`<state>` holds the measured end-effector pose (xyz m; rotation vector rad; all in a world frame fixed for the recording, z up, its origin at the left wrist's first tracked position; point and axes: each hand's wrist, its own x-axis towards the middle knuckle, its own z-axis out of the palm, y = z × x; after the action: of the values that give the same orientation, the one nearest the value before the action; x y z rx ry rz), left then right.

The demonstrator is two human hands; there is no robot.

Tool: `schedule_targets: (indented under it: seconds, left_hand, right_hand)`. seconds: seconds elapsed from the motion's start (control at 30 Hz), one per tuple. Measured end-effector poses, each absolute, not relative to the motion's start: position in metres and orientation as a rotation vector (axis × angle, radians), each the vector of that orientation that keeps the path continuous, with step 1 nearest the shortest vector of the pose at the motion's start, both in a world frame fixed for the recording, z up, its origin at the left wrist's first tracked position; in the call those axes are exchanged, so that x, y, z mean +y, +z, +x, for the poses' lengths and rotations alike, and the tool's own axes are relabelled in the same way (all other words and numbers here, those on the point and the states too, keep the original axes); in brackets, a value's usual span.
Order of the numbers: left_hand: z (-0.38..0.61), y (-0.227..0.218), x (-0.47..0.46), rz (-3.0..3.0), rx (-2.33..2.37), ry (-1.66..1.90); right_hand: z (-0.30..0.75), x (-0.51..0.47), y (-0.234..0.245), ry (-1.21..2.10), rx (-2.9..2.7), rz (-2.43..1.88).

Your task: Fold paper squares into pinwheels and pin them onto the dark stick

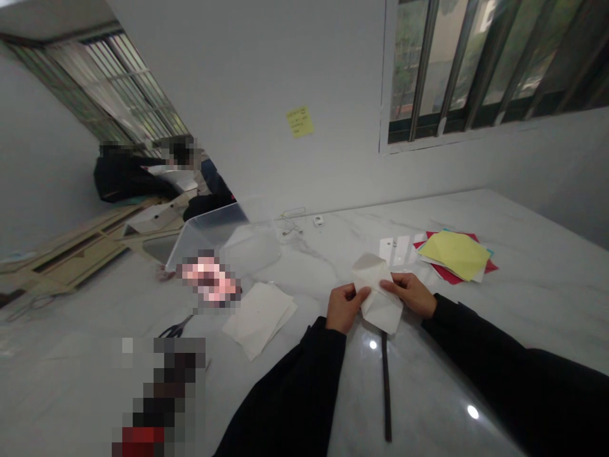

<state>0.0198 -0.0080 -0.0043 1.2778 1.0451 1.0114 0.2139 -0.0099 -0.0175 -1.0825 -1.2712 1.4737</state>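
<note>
While the left hand (345, 308) and right hand (409, 293) grip the folded white paper (379, 308), their fingers hide part of it. Left of it, a pixelated pink object (209, 279) can't be made out.

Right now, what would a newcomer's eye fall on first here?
First comes the folded white paper between the left hand and right hand, above the marble table. To the right lies a coloured paper stack, yellow on top. A yellow sticky note sits on the wall.
</note>
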Motion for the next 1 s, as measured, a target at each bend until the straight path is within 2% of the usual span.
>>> schedule_targets:
  seconds: [1.0]
  left_hand:
    - [0.0208, -0.0094, -0.0094, 1.316, 1.035, 0.99]
  right_hand:
    - [0.2154, -0.0095, -0.021, 1.367, -1.501, -1.176]
